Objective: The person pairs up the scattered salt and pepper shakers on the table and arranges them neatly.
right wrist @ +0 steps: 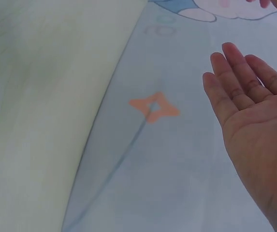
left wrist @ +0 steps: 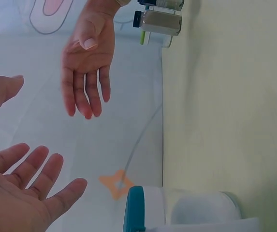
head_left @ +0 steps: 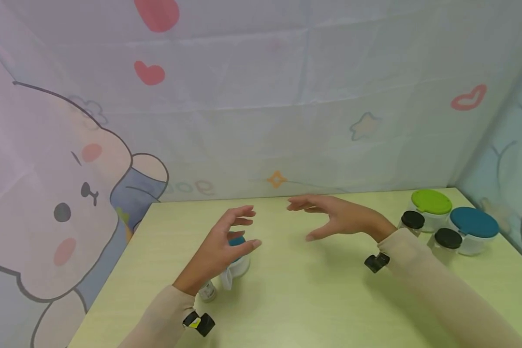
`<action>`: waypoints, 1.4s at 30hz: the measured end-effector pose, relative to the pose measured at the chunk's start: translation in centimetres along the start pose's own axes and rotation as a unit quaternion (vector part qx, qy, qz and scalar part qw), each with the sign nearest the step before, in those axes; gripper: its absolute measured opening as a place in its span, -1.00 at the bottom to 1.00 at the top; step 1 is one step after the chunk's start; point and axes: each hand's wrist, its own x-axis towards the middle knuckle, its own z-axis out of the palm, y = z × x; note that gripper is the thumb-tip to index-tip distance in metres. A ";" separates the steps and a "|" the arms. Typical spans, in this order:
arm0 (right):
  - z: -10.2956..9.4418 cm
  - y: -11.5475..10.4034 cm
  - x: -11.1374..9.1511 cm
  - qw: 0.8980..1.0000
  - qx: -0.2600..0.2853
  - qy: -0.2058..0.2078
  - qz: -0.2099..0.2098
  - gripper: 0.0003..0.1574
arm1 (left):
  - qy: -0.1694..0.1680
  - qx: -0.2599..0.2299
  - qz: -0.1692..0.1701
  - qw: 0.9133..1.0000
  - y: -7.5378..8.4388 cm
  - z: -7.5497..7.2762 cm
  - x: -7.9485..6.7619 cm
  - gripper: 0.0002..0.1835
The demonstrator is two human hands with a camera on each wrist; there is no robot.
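Both hands are raised over the pale table, palms facing each other with a gap between them. My left hand holds nothing; its fingers are loosely bent and spread. Beneath and partly hidden by it stands a white container with a blue lid and a handle-like white part; the left wrist view shows its teal lid close by. A small labelled bottle stands beside that container, near the left wrist. My right hand is also bare, fingers reaching toward the left, thumb apart below them.
At the table's right side stand a tub with a green lid, a tub with a blue lid and two jars with black lids, one jar's lid nearer me. A printed cloth hangs behind the table. Each wrist wears a small black camera.
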 end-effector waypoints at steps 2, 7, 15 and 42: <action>-0.3 0.2 -0.3 1.000 0.004 0.005 -0.008 0.02 | 0.001 0.004 0.002 1.000 0.0 0.1 0.1 -0.30; -0.8 0.5 -1.2 1.000 0.017 0.012 -0.018 0.01 | -0.001 0.003 0.008 1.000 -0.1 0.6 0.4 -0.29; -1.5 1.0 -2.8 0.999 0.011 0.029 -0.016 0.00 | -0.004 0.001 0.012 1.000 -0.3 1.2 0.7 -0.29; -3.4 2.1 -7.4 0.998 -0.017 0.064 0.009 0.00 | -0.002 -0.021 0.027 0.999 -1.1 3.8 1.5 -0.25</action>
